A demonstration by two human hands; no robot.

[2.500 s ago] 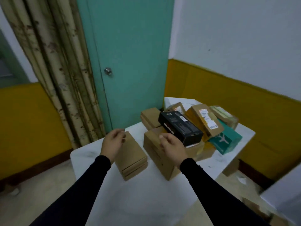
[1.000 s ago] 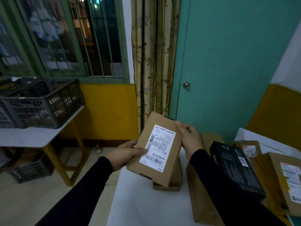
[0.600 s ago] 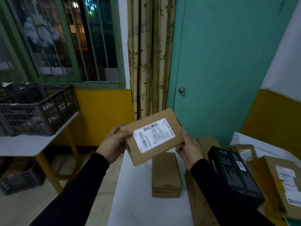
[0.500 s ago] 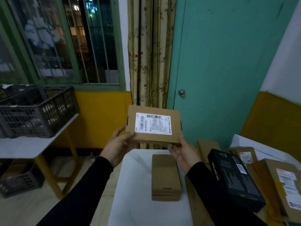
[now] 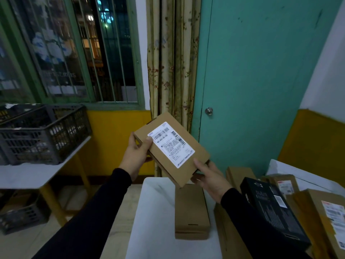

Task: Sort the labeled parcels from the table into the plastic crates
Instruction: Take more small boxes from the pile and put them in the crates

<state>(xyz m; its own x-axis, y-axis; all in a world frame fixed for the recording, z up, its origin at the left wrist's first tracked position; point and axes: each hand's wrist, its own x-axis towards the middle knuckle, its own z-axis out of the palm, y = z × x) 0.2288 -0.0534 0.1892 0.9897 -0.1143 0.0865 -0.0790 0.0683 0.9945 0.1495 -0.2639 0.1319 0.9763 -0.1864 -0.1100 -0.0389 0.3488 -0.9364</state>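
Observation:
I hold a flat brown cardboard parcel (image 5: 184,165) in the air above the white table (image 5: 155,221), its white shipping label (image 5: 171,144) facing me and tilted. My left hand (image 5: 137,154) grips its upper left corner, thumb on the label's edge. My right hand (image 5: 211,174) grips its lower right corner. A plain brown box (image 5: 191,212) lies on the table below. A black box (image 5: 270,208) and several labeled brown parcels (image 5: 328,217) are stacked at the right. A dark plastic crate (image 5: 43,131) stands on a side table at the left.
The side table (image 5: 28,174) has yellow legs, with another dark crate (image 5: 20,215) on the floor beneath it. A teal door (image 5: 261,81) and a curtain (image 5: 171,62) are straight ahead. Open floor lies between the two tables.
The parcel has been turned in both hands, from level with the label upright to tilted, the left corner up and the right corner down. My right hand shifted to the lower right corner.

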